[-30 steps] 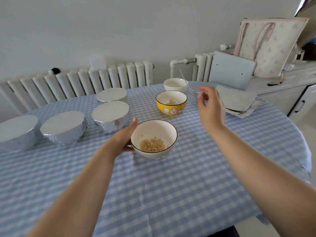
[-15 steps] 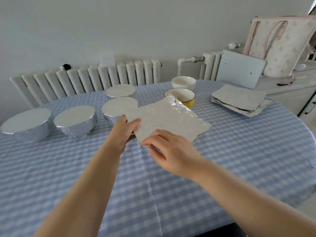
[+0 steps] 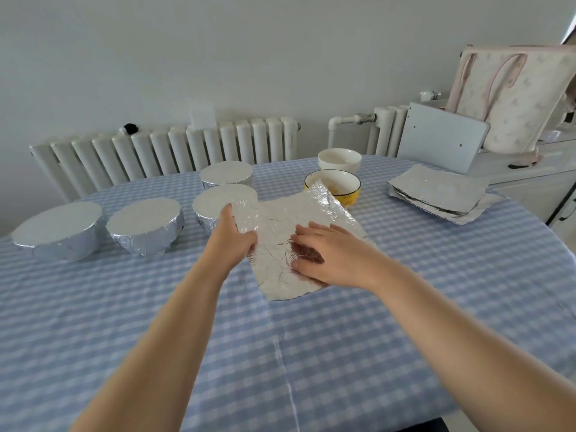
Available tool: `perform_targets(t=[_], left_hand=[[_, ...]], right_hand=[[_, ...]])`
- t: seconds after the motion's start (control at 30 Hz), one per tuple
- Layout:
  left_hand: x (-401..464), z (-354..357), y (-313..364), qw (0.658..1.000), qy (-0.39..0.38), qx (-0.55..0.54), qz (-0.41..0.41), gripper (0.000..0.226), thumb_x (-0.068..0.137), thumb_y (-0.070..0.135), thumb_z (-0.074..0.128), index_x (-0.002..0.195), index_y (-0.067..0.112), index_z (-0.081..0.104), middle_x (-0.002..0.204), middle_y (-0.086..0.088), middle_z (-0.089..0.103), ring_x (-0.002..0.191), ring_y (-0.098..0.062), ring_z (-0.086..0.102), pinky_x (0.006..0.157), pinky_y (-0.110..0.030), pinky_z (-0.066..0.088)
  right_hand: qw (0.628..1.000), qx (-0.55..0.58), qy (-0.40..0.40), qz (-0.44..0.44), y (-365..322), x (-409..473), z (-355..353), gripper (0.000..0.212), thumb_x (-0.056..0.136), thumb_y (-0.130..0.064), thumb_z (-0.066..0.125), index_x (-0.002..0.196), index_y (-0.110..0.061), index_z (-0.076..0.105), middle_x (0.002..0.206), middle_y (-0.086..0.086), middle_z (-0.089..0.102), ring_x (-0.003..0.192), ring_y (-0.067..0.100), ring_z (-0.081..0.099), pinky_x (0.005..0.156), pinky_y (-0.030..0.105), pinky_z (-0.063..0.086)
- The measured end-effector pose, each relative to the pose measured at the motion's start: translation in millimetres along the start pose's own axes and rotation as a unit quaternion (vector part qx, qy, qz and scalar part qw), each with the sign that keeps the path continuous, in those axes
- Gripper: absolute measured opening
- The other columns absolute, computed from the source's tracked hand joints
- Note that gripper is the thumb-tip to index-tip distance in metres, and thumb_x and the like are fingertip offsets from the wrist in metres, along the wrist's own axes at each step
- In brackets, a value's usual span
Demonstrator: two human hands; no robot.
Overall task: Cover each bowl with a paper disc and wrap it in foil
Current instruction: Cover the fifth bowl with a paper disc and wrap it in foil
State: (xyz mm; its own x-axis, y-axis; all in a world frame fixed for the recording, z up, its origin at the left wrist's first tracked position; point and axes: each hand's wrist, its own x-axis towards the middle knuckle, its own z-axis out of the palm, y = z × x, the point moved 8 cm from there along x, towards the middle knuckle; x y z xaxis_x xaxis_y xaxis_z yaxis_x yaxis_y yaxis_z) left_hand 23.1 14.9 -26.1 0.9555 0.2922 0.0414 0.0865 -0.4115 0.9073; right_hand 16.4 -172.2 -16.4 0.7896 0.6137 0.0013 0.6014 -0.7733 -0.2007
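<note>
4 wrapped bowls point(image 3: 146, 227) sit along the table's left and centre, each foil-sided with a flat pale top; these look finished. 2 bowls remain open at the far side: a yellow bowl point(image 3: 343, 190) with food inside and a white bowl point(image 3: 339, 159) behind it. A stack of foil sheets point(image 3: 436, 194) lies at the right of the checked tablecloth point(image 3: 280, 353).

1 foil sheet point(image 3: 280, 226) lies spread at table centre, its far corner lifted against the yellow bowl. Whether a bowl sits beneath it cannot be told. The left hand point(image 3: 232, 236) grips the sheet's left edge, thumb on top, fingers curled under. The right hand point(image 3: 330, 254) lies flat on the sheet, fingers straight and apart, pressing down.

Judgement: roughly 2/3 done; the current wrap has barely begun, no sides folded yet.
</note>
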Motion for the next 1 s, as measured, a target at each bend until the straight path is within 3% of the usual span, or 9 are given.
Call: perform_targets(t=[0.07, 0.13, 0.2, 0.3, 0.37, 0.53, 0.67, 0.8, 1.0], left_hand=[[-6.6, -7.5, 14.7, 0.992, 0.064, 0.095, 0.056, 0.081, 0.091, 0.015, 0.06, 0.155, 0.018, 0.011, 0.151, -0.006, 0.04, 0.135, -0.025, 0.042, 0.107, -0.041, 0.041], [-21.0, -5.3, 46.0, 0.957, 0.108, 0.202, 0.177, 0.071, 0.095, 0.017, 0.055, 0.155, 0.012, 0.016, 0.162, -0.007, 0.018, 0.147, -0.024, 0.019, 0.118, -0.036, 0.02], [-26.8, 20.5, 63.9, 0.927, 0.034, 0.274, 0.252, 0.055, 0.099, 0.018, 0.048, 0.15, 0.009, 0.029, 0.161, -0.008, 0.024, 0.148, -0.023, 0.018, 0.118, -0.031, 0.013], [-24.0, 60.6, 49.1, 0.897, -0.125, 0.364, 0.216, 0.049, 0.105, 0.026, 0.03, 0.153, 0.013, 0.026, 0.163, -0.006, 0.02, 0.151, -0.02, 0.012, 0.122, -0.035, 0.009], [-21.8, 69.7, 38.4, 0.885, -0.162, 0.394, 0.188, 0.05, 0.106, 0.029, 0.023, 0.155, 0.016, 0.022, 0.165, -0.002, 0.014, 0.152, -0.017, 0.008, 0.122, -0.036, 0.007], [-22.8, 74.0, 32.0, 0.863, -0.15, 0.441, 0.198, 0.053, 0.107, 0.037, 0.018, 0.157, 0.02, 0.017, 0.166, 0.002, 0.006, 0.153, -0.015, 0.001, 0.123, -0.035, 0.003], [-29.6, 76.5, 30.8, 0.837, -0.158, 0.475, 0.222, 0.06, 0.105, 0.04, 0.022, 0.158, 0.016, 0.007, 0.166, 0.0, 0.0, 0.153, -0.019, -0.002, 0.123, -0.038, 0.003], [-29.5, 77.1, 31.1, 0.843, -0.174, 0.468, 0.203, 0.058, 0.106, 0.037, 0.018, 0.159, 0.021, -0.001, 0.166, 0.002, -0.005, 0.152, -0.013, -0.006, 0.123, -0.035, -0.001], [-27.0, 75.9, 32.5, 0.848, -0.179, 0.459, 0.197, 0.056, 0.106, 0.036, 0.017, 0.159, 0.021, 0.006, 0.166, 0.001, -0.003, 0.152, -0.011, -0.005, 0.123, -0.033, -0.002]], right_hand=[[1.0, -0.01, -0.001, 0.005, -2.8, -1.6, -1.2, 0.06, 0.099, -0.057, 0.038, 0.152, -0.028, 0.033, 0.163, -0.008, 0.02, 0.151, 0.013, 0.009, 0.123, 0.038, 0.007], [1.0, -0.01, -0.007, 0.003, -6.8, -2.6, 0.2, 0.053, 0.102, -0.052, 0.03, 0.15, -0.029, 0.036, 0.162, -0.01, 0.022, 0.151, 0.014, 0.01, 0.123, 0.039, 0.007], [1.0, -0.006, -0.011, 0.005, -11.1, -3.3, 3.1, 0.05, 0.105, -0.046, 0.021, 0.151, -0.031, 0.034, 0.162, -0.011, 0.021, 0.151, 0.014, 0.009, 0.122, 0.041, 0.005], [1.0, -0.006, -0.007, 0.004, -16.5, -3.2, 8.1, 0.049, 0.106, -0.038, 0.018, 0.153, -0.029, 0.03, 0.162, -0.013, 0.02, 0.151, 0.015, 0.011, 0.122, 0.041, 0.004], [1.0, -0.007, -0.013, 0.006, -16.2, -1.8, 10.9, 0.049, 0.105, -0.032, 0.021, 0.152, -0.023, 0.032, 0.162, -0.01, 0.021, 0.151, 0.016, 0.013, 0.123, 0.04, 0.007], [0.999, 0.028, 0.024, 0.028, -4.4, 3.8, -7.4, 0.04, 0.099, -0.012, 0.035, 0.136, -0.009, 0.049, 0.153, 0.003, 0.038, 0.143, 0.021, 0.031, 0.111, 0.03, 0.026], [1.0, -0.011, 0.016, -0.008, -14.0, 17.7, -19.2, 0.05, 0.105, -0.022, 0.027, 0.154, -0.015, 0.026, 0.165, -0.002, 0.011, 0.151, 0.009, 0.004, 0.121, 0.029, 0.005], [0.998, -0.041, -0.048, 0.027, 6.6, 27.5, 0.8, 0.059, 0.106, -0.043, 0.015, 0.158, -0.017, 0.006, 0.166, -0.003, -0.002, 0.151, 0.01, -0.008, 0.122, 0.033, -0.005], [0.998, -0.023, -0.043, 0.028, 16.9, 27.9, 7.1, 0.061, 0.106, -0.045, 0.014, 0.158, -0.014, 0.004, 0.165, 0.001, -0.009, 0.151, 0.011, -0.011, 0.119, 0.027, -0.007]])
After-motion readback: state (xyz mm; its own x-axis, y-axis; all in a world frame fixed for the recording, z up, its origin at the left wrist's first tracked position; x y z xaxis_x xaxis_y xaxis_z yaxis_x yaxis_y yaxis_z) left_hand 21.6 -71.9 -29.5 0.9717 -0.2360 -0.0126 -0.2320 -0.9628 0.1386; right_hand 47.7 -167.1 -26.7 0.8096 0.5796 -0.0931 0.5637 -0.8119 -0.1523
